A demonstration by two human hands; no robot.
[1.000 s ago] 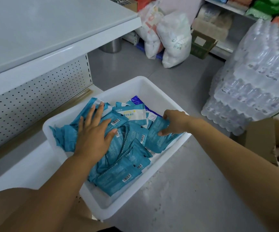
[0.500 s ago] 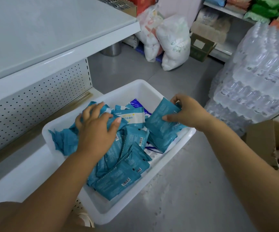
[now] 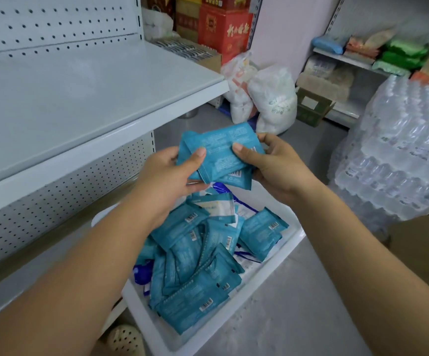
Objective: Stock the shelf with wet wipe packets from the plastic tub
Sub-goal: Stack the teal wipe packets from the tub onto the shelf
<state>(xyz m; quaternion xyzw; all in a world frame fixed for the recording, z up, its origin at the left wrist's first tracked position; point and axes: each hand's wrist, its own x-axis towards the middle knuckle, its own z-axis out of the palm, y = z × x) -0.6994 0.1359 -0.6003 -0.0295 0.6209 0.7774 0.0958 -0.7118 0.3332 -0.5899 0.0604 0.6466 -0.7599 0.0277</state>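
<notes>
Packets [image 3: 221,153] (teal) now above tub [image 3: 265,273] — left grip [image 3: 167,176], right grip [image 3: 277,165] holding.

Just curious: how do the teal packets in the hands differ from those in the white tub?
The held packets hang above the white tub; the tub packets lie inside it. The held packets are bunched between left hand and right hand; the tub packets sprawl untouched. Both are teal, barcoded.
</notes>
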